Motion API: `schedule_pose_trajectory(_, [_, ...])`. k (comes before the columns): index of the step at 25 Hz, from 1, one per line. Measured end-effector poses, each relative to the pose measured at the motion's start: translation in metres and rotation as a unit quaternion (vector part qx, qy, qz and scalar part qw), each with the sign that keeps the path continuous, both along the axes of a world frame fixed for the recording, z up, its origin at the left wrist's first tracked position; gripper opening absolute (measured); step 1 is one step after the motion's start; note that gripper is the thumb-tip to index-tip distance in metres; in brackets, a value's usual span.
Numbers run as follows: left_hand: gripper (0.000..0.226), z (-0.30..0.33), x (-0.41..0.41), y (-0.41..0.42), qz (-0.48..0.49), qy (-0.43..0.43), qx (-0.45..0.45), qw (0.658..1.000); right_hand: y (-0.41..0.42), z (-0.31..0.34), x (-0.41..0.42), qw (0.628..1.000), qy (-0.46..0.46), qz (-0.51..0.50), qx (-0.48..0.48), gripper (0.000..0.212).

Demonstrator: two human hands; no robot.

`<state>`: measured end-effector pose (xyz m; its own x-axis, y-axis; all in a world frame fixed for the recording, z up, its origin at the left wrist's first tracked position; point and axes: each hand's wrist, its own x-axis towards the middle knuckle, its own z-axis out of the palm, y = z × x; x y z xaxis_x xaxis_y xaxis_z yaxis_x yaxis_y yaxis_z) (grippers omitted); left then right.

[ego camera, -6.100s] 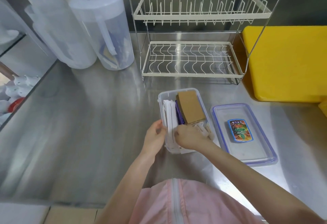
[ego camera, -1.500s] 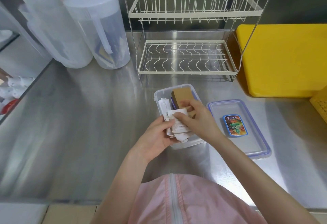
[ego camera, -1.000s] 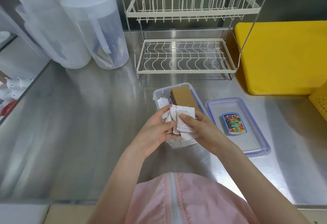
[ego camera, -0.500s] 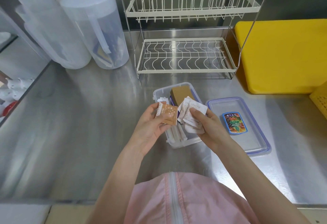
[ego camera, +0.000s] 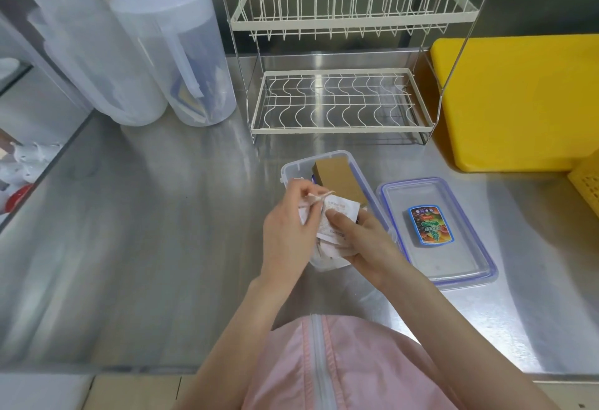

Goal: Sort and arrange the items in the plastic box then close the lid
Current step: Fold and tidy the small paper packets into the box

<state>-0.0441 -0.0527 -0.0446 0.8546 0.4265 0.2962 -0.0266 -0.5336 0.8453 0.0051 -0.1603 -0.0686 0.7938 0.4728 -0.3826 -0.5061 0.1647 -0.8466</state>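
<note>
A clear plastic box (ego camera: 293, 165) stands on the steel counter in front of me, with a brown cardboard stack (ego camera: 340, 178) upright in its far half. Its clear, blue-rimmed lid (ego camera: 436, 267) lies flat to the right, bearing a colourful label (ego camera: 430, 224). My right hand (ego camera: 366, 244) grips a bundle of white paper sachets (ego camera: 338, 218) above the near half of the box. My left hand (ego camera: 287, 231) pinches a thin orange-brown sachet (ego camera: 316, 198), seen edge-on, against the bundle's left side. The box's near contents are hidden behind both hands.
A white wire dish rack (ego camera: 340, 102) stands behind the box. Two translucent pitchers (ego camera: 175, 53) stand at the back left. A yellow block (ego camera: 518, 102) and a yellow basket corner (ego camera: 586, 183) sit at the right. The counter's left edge drops to a lower shelf with dishes.
Half a second ago my left hand held the orange-brown sachet apart from the white bundle, face up. Now it has turned it edge-on and brought it against the bundle; both hands sit closer together.
</note>
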Motion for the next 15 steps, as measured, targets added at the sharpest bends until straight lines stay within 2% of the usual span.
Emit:
schedule_pose_trajectory(2, [0.030, -0.005, -0.001, -0.009, -0.024, 0.030, 0.045, 0.998, 0.001, 0.003, 0.000, 1.000, -0.002, 0.009, 0.018, 0.015])
schedule_pose_trajectory(4, [0.017, -0.012, -0.003, -0.011, -0.074, 0.074, 0.044, 0.994, 0.000, 0.005, 0.001, 0.998, 0.023, 0.009, 0.050, 0.019])
schedule_pose_trajectory(8, [0.036, -0.017, -0.003, -0.008, -0.139, 0.108, 0.038, 0.984, -0.006, 0.011, 0.006, 0.976, 0.135, 0.019, 0.168, 0.034])
schedule_pose_trajectory(10, [0.040, -0.016, -0.003, -0.005, -0.158, 0.109, 0.028, 0.981, -0.007, 0.014, 0.005, 0.978, 0.116, 0.043, 0.166, 0.032])
schedule_pose_trajectory(13, [0.026, -0.011, -0.004, 0.000, -0.179, 0.088, -0.006, 0.980, -0.007, 0.017, 0.004, 0.986, 0.067, 0.053, 0.141, 0.026])
schedule_pose_trajectory(15, [0.038, -0.011, -0.004, 0.003, -0.182, 0.079, -0.001, 0.980, -0.006, 0.017, 0.003, 0.989, 0.050, 0.040, 0.132, 0.027])
